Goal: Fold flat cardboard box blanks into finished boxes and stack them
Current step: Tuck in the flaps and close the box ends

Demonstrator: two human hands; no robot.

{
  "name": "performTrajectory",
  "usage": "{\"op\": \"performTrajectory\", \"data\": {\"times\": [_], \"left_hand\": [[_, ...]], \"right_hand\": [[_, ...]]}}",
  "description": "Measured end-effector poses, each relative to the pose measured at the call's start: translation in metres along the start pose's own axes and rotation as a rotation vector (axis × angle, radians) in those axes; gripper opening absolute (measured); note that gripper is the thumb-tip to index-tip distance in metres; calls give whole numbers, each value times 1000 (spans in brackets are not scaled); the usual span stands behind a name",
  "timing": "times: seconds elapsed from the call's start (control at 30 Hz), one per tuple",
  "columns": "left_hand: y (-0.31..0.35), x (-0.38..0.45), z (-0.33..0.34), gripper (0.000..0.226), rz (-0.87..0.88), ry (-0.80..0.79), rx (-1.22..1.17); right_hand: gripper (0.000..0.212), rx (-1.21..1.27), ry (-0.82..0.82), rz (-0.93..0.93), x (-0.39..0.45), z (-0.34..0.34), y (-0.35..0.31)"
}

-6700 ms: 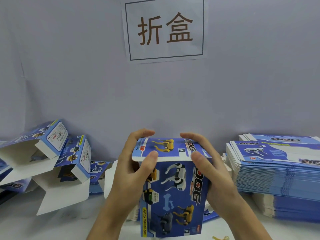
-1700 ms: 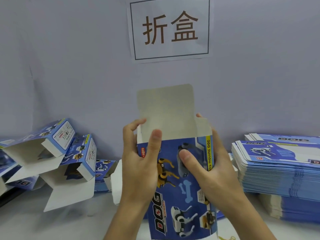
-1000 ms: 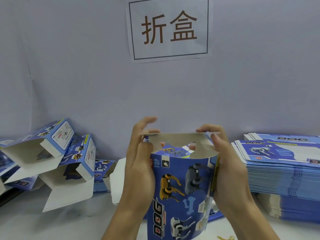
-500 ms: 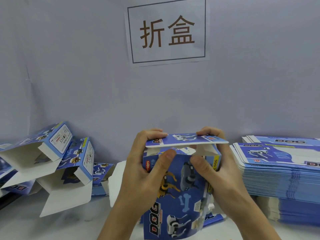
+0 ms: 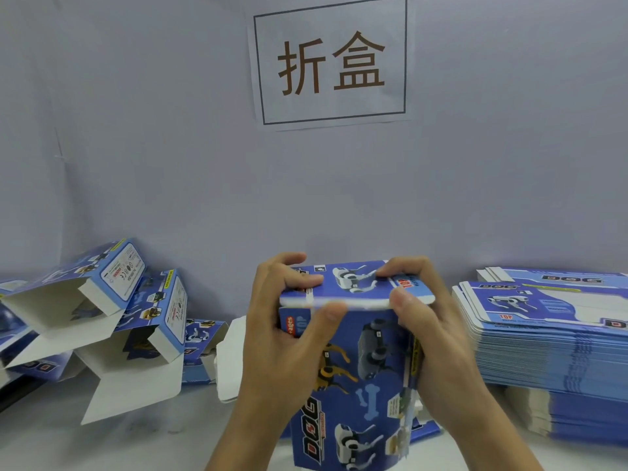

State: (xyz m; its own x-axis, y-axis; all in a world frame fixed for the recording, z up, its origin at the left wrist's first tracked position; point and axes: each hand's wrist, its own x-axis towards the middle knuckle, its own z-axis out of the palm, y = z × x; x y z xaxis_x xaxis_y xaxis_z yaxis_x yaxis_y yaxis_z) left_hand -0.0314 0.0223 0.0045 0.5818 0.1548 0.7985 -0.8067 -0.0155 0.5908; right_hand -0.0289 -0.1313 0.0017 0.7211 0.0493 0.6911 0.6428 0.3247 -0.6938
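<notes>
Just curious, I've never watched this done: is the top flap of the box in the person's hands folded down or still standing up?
Folded down. The top flap lies flat across the box, both hands gripping its edges; whether it's fully tucked in, I cannot tell.

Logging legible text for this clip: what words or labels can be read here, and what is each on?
"折盒": paper sign on the wall.
"DOG": front of the box held by both hands, running sideways.
"TOP": that box's lid flap, upside down.
"DOG" and "TOP": top sheet of the flat stack on the right.
Labels on the folded boxes on the left: too small to read.
</notes>
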Motion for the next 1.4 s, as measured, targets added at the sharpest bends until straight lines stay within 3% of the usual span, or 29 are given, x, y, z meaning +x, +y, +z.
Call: {"op": "performTrajectory", "data": {"times": [0.37, 0.67, 0.77, 0.93, 1.23, 1.4], "left_hand": [[4, 1, -6, 53, -42, -95, -62], [0, -1, -6, 28, -39, -40, -68], [3, -1, 0, 37, -69, -40, -103], [5, 2, 0, 30, -91, -28, -101], [3, 0, -11, 26, -224, -133, -249], [6, 4, -15, 31, -192, -199, -347]], "right_hand": [[32, 91, -42, 15, -1, -7, 3], [28, 20, 28, 5, -1, -2, 3], [28, 41, 30, 47, 0, 1, -2], [35, -48, 61, 41, 3, 7, -7], [29, 114, 12, 117, 2, 5, -10], [21, 207, 36, 193, -1, 0, -14]]}}
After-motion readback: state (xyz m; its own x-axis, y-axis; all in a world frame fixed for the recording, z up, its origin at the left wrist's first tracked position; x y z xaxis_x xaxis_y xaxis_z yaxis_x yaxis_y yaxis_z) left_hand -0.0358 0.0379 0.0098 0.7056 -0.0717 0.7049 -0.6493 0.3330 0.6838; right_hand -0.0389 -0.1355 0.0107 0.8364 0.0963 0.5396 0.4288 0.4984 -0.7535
